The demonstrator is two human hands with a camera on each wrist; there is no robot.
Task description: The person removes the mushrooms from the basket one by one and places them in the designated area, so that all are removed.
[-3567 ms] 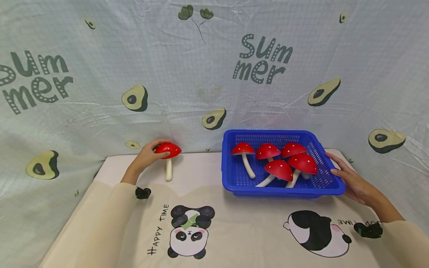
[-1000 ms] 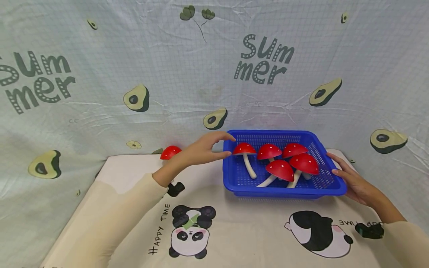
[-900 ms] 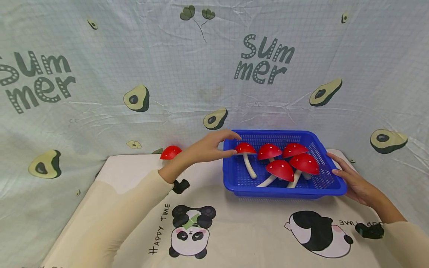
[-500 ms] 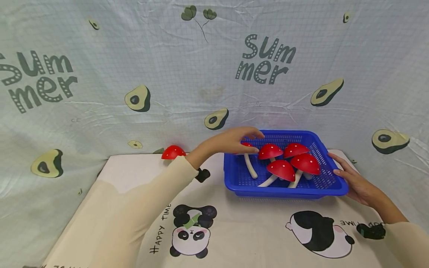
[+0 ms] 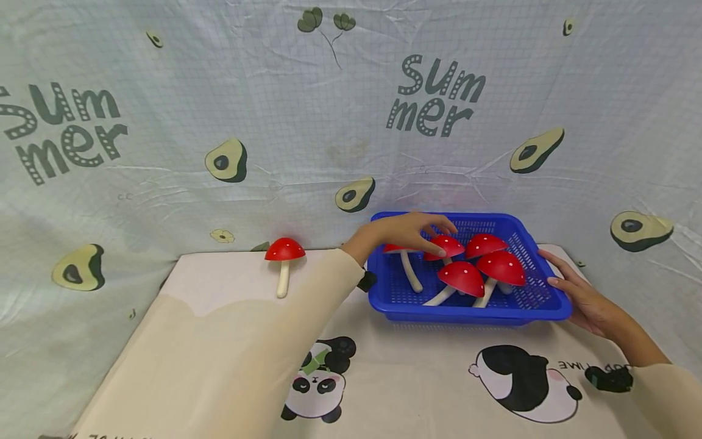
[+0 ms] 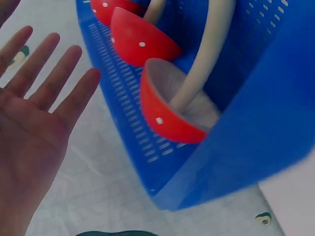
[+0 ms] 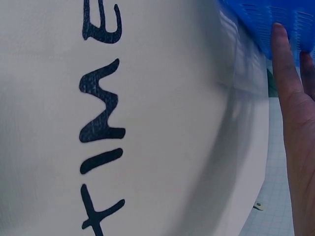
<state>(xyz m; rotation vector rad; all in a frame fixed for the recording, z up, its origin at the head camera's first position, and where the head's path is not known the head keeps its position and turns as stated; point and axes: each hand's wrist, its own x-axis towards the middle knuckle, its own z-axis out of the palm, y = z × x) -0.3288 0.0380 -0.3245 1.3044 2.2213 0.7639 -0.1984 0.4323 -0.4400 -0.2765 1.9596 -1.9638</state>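
Observation:
A blue plastic basket point(image 5: 477, 314) holds several toy mushrooms with red, white-dotted caps and pale stems. My left hand point(image 5: 411, 233) is over its left half, fingers spread, with the thumb overlapping the cap of a back-row mushroom point(image 5: 451, 244) in the head view. The left wrist view shows the left palm point(image 6: 32, 123) with nothing in it and extended fingers. Beneath that hand lies the leftmost mushroom point(image 5: 410, 274), its cap partly hidden. My right hand point(image 5: 589, 302) rests against the basket's right outer side, fingers fairly straight in the right wrist view.
Another red mushroom point(image 5: 284, 251) stands left of the basket, at the back of the table near the hanging printed cloth point(image 5: 307, 134). The table point(image 5: 417, 378) wears a cream cover with panda prints. My left sleeve crosses its middle.
My left hand has let go of the mushroom at the left, which stays upright there, and has moved right over the basket. The right hand stays at the basket's side.

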